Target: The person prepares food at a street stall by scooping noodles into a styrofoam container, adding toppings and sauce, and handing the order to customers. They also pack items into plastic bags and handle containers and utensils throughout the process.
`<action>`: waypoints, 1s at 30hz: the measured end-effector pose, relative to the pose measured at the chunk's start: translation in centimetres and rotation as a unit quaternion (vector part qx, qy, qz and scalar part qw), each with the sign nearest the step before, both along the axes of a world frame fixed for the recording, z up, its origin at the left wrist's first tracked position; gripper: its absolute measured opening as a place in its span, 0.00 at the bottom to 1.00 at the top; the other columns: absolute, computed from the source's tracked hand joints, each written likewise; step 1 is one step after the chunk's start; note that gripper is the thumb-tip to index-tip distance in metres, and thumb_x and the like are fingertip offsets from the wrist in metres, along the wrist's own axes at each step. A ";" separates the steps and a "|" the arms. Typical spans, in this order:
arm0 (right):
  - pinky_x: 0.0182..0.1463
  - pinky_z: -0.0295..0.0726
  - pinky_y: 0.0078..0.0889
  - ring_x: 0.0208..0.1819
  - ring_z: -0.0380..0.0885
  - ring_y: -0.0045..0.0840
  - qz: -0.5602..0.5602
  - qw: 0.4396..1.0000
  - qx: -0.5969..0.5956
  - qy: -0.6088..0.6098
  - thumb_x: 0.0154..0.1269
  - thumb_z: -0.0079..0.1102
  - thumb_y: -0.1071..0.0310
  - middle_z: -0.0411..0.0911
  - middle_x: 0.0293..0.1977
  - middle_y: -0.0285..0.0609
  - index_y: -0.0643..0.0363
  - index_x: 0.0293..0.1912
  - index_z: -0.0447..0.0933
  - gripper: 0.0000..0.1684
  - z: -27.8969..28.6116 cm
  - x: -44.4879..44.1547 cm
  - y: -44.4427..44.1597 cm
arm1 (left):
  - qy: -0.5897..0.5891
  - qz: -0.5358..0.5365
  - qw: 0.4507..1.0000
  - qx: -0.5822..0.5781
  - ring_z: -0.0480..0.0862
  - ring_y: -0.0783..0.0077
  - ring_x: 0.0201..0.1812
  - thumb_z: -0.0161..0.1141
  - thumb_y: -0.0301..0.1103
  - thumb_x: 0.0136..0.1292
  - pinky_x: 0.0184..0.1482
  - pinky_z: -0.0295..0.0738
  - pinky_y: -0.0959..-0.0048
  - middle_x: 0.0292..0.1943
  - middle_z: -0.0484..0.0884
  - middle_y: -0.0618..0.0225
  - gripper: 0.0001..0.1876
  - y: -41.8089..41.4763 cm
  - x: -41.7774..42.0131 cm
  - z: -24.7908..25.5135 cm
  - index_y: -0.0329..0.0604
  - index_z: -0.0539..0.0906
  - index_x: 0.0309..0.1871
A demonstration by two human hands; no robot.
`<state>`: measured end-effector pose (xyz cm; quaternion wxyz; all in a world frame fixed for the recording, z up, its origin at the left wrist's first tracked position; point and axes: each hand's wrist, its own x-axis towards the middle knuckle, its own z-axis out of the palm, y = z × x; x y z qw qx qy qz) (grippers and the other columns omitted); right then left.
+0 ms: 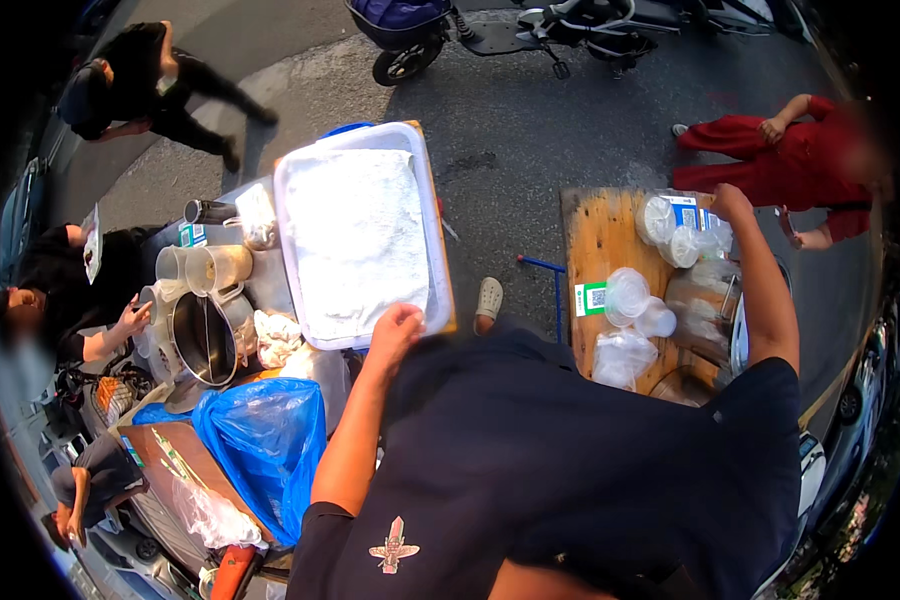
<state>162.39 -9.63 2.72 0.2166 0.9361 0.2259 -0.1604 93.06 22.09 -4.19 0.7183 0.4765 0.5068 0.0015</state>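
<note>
My left hand (397, 328), its fingers curled, is at the near edge of a white plastic tub (439, 247) covered by a white cloth (352, 232); whether it grips the cloth or the rim cannot be told. My right hand (732, 202) is raised beside the far right corner of a wooden table (585, 225), its fingers bent and their contents hidden. Near it are stacked clear plastic cups or lids (656, 220) and a printed code card (686, 214). A large metal pot (697, 300) stands below my right forearm.
Left are plastic measuring jugs (220, 268), an open metal pot (202, 337) and a blue plastic bag (270, 442). A blue metal frame (544, 264) stands beside the wooden table. People stand at left and right; one in red (795, 165) is near my right hand. A scooter (495, 37) is ahead.
</note>
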 end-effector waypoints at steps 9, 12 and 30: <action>0.54 0.84 0.33 0.48 0.87 0.29 0.153 0.847 0.322 0.394 0.70 0.69 0.66 0.88 0.46 0.49 0.65 0.55 0.83 0.19 -7.0 -34.8 18.2 | -0.041 0.037 0.998 0.037 0.83 0.76 0.33 0.63 0.38 0.71 0.36 0.77 0.71 0.33 0.86 0.69 0.13 -1.3 -14.5 2.3 0.39 0.84 0.50; 0.50 0.86 0.33 0.43 0.88 0.29 0.219 0.830 0.252 0.447 0.68 0.70 0.66 0.89 0.43 0.47 0.65 0.52 0.85 0.17 -5.4 -50.8 26.1 | -0.060 0.110 0.989 0.076 0.82 0.77 0.35 0.63 0.37 0.72 0.38 0.78 0.72 0.35 0.86 0.69 0.11 -0.2 -22.0 4.1 0.40 0.83 0.50; 0.49 0.85 0.27 0.42 0.85 0.19 0.436 0.458 0.147 0.761 0.72 0.67 0.68 0.88 0.41 0.42 0.65 0.56 0.83 0.17 0.2 -104.2 29.3 | 0.089 0.735 0.655 0.152 0.87 0.74 0.42 0.64 0.36 0.75 0.44 0.79 0.75 0.41 0.86 0.67 0.11 -35.0 -54.4 8.4 0.40 0.83 0.53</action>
